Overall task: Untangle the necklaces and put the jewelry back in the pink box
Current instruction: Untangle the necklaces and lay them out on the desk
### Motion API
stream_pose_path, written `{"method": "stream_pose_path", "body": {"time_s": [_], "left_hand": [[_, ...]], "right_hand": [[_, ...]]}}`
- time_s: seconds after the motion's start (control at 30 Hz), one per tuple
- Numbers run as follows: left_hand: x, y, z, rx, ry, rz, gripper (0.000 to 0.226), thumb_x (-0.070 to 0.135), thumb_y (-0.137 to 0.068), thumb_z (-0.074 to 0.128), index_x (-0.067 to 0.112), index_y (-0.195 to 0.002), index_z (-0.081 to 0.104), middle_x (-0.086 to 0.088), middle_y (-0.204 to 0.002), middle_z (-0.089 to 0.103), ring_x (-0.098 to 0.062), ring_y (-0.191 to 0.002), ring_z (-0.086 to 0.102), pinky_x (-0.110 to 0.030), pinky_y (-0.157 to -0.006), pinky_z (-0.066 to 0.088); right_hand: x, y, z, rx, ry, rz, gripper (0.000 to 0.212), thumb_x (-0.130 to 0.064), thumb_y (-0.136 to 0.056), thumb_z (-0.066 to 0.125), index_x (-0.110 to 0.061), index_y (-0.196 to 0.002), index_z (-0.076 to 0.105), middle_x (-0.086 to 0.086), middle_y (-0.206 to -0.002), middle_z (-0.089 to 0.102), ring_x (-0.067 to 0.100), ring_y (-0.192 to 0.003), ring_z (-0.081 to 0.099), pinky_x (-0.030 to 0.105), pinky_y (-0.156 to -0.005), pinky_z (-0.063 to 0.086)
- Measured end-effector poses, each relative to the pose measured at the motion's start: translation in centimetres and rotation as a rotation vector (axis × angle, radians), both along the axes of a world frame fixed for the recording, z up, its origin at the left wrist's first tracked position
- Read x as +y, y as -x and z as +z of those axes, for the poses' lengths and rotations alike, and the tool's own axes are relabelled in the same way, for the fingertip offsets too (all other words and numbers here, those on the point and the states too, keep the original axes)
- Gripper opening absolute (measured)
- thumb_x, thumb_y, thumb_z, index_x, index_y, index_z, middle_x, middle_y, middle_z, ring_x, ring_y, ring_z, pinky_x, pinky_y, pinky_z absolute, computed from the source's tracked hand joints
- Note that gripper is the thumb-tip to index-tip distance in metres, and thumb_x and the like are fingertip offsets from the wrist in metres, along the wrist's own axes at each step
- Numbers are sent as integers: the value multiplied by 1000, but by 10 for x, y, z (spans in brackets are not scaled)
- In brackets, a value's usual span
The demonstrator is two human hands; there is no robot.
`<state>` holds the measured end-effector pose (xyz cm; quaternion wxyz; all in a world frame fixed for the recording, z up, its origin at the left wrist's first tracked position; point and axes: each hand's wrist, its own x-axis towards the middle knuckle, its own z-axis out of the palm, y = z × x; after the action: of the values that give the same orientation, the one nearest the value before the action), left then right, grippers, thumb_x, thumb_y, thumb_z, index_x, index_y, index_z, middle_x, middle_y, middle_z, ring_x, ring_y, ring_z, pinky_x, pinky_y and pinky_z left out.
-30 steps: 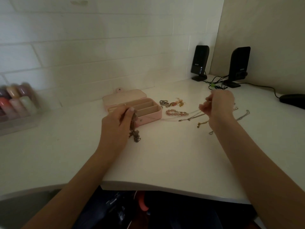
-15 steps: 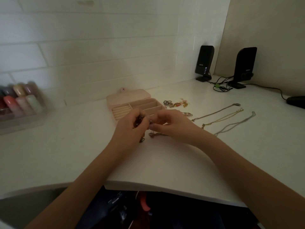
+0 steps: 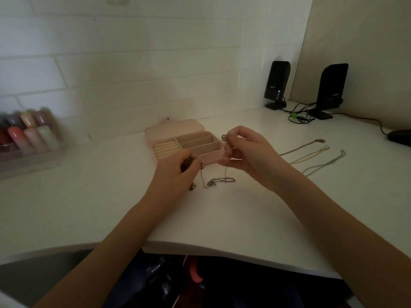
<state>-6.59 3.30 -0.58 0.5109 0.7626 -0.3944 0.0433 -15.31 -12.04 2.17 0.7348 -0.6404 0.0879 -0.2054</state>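
The pink box (image 3: 173,132) lies open on the white desk, its lid flat behind and its cream compartments showing. Just in front of the box my left hand (image 3: 178,172) grips a dark bunch of tangled jewelry. My right hand (image 3: 242,150) is raised beside the box's right end and pinches one end of a thin chain (image 3: 220,181), which hangs down and lies in loose coils on the desk between my hands. To the right, three straightened necklaces (image 3: 311,155) lie side by side. Any small jewelry behind my right hand is hidden.
Two black speakers (image 3: 277,84) with cables (image 3: 298,116) stand at the back right, and a dark mouse (image 3: 400,135) sits at the right edge. A clear tray of coloured bottles (image 3: 29,134) stands at the left. The desk's curved front edge (image 3: 200,247) runs below my forearms.
My right hand came over from the laid-out necklaces to my left hand, took a chain end and lifted it up and to the right, drawing the chain out of the bunch.
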Motion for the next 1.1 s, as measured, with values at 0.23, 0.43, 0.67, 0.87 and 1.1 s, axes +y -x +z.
{"method": "stream_pose_path", "body": {"time_s": [0.23, 0.43, 0.67, 0.87, 1.1], "left_hand": [[0, -1, -2, 130, 44, 13, 20, 12, -94, 50, 6, -78, 60, 1, -57, 59, -12, -46, 54, -47, -58, 57], [3, 2, -2, -183, -86, 100, 16, 21, -85, 59, 17, -70, 62, 3, -59, 62, -15, -58, 60, -41, -61, 52], [0, 2, 3, 113, 45, -8, 20, 20, -93, 52, 17, -74, 58, 7, -53, 56, -7, -44, 50, -16, -40, 37], [-2, -1, 5, 87, 88, 2, 21, 18, -92, 54, 21, -73, 58, 14, -51, 53, 1, -45, 48, -10, -49, 37], [-2, 1, 9, 121, 69, 90, 27, 17, -92, 54, 21, -65, 57, 5, -59, 52, 0, -50, 48, -7, -46, 36]], "right_hand": [[-17, 7, 8, 22, -146, -79, 20, -28, -98, 47, -15, -83, 53, -8, -49, 26, 5, -40, 20, 16, -36, 18], [-9, 9, 8, 49, 72, 15, 20, -29, -95, 54, -12, -86, 61, -6, -53, 26, 8, -46, 21, 19, -41, 18], [6, 3, -6, 165, 746, 3, 13, -35, -86, 66, -23, -89, 69, -17, -41, 40, 1, -41, 33, 14, -45, 28], [14, -1, -14, 142, 934, 112, 13, -25, -89, 63, -18, -81, 70, -14, -52, 51, 1, -45, 38, 13, -49, 32], [3, 1, 0, 120, 427, -58, 29, -17, -94, 48, -17, -66, 56, -10, -56, 41, 6, -50, 34, 18, -44, 30]]}}
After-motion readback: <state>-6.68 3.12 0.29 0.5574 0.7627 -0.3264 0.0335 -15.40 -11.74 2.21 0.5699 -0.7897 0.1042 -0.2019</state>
